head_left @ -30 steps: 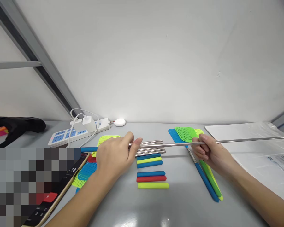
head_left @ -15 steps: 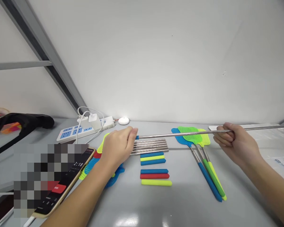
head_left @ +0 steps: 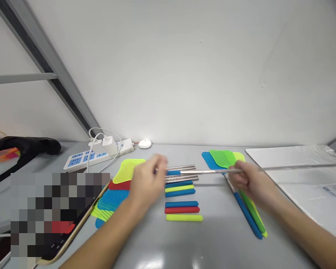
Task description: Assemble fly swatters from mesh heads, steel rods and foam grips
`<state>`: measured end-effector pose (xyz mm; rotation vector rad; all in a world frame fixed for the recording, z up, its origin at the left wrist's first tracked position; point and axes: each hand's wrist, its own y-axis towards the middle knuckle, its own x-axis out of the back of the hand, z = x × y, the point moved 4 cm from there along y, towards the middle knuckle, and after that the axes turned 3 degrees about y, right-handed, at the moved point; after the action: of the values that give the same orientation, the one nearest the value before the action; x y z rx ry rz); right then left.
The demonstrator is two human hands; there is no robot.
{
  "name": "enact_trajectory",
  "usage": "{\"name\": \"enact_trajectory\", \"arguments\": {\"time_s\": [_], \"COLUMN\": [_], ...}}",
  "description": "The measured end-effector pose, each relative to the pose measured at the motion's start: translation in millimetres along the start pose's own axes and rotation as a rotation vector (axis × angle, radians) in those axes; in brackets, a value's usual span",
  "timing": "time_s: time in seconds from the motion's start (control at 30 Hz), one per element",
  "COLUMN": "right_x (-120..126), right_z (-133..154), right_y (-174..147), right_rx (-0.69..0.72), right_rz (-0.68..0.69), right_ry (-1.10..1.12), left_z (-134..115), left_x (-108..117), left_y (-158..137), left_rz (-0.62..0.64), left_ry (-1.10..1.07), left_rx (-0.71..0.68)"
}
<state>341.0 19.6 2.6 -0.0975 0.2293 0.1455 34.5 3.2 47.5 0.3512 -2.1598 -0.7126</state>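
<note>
My left hand (head_left: 149, 181), blurred by motion, is closed at the left end of a thin telescopic metal rod (head_left: 210, 172). A blue handle (head_left: 173, 173) on that end shows just right of its fingers. My right hand (head_left: 248, 177) is wrapped around the rod farther along, and the rod runs on past the right edge. Under the rod lie several loose metal rods (head_left: 182, 179) and several loose handles (head_left: 182, 210) in blue, yellow and red. Perforated fly swatter heads (head_left: 128, 170) are piled by my left forearm, partly hidden. Three fly swatters (head_left: 222, 158) lie below my right hand.
On the left a phone (head_left: 62, 243) lies with part of it blurred out. Behind it are a white power strip (head_left: 81, 160) with chargers and a small white round device (head_left: 145, 144). A black strap-like object (head_left: 36, 145) sits far left, a plastic-wrapped white package (head_left: 294, 160) right.
My right hand has moved left along the rod, closer to my left hand. The rod has come down, and more of its blue handle shows. My left hand has shifted slightly right and down.
</note>
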Motion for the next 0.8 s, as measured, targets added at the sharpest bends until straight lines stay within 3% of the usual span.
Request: {"name": "enact_trajectory", "arguments": {"time_s": [0.17,0.43,0.6,0.8], "right_x": [-16,-17,-13,2], "right_z": [0,-6,4,2], "right_y": [-11,-9,-12,-5], "right_rx": [0.123,0.048,0.12,0.107], "right_rz": [0.008,0.058,0.062,-0.037], "right_ry": [-0.108,-0.143,-0.137,-0.04], "left_z": [-21,-9,2,15], "left_x": [-12,-10,7,25], "left_y": [-14,-6,6,18], "left_rz": [0.099,0.056,-0.028,-0.057], "left_ry": [-0.024,0.149,0.266,0.344], "left_rx": [-0.114,-0.167,-0.18,-0.125]}}
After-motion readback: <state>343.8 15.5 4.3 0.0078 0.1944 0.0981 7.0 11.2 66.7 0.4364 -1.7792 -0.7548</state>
